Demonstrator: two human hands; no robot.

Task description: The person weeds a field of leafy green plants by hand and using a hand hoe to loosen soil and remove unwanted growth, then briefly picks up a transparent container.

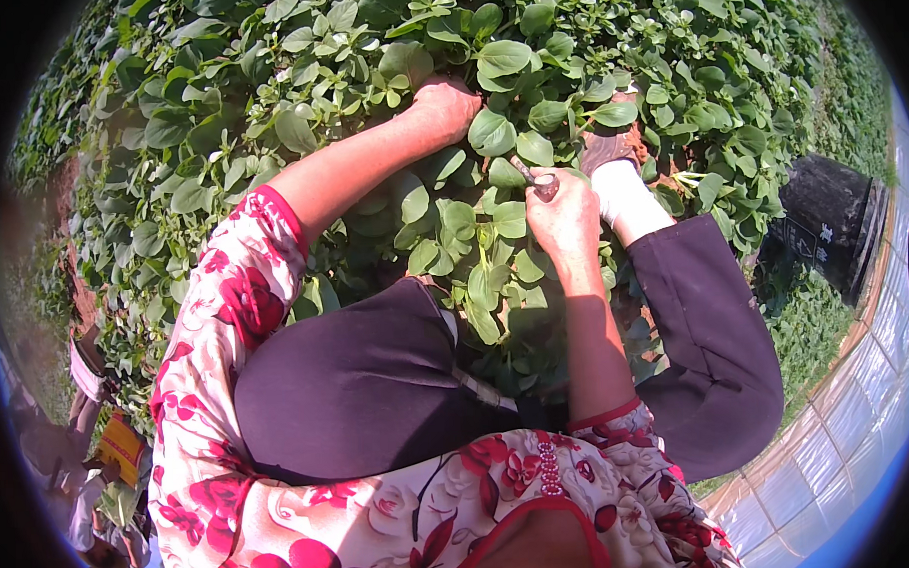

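Note:
Leafy green plants (481, 245) with broad oval leaves spread before me, mixed with smaller-leaved plants (327, 78). My left hand (448, 108) reaches in among the leaves at the upper middle; its fingers are bent and partly hidden, so what it touches cannot be told. My right hand (568, 216) is closed around the handle of a small hand tool (546, 186), whose thin shaft points up and left into the leaves. The tool's far end is covered by foliage. Between the two hands stand several broad leaves.
My shoe (607, 149) rests among the plants just beyond my right hand. A black bucket-like container (828, 218) bearing writing lies at the right, near plastic sheeting (828, 436). At the lower left, partly blurred, are other people (106, 514) and a yellow-orange item (121, 448).

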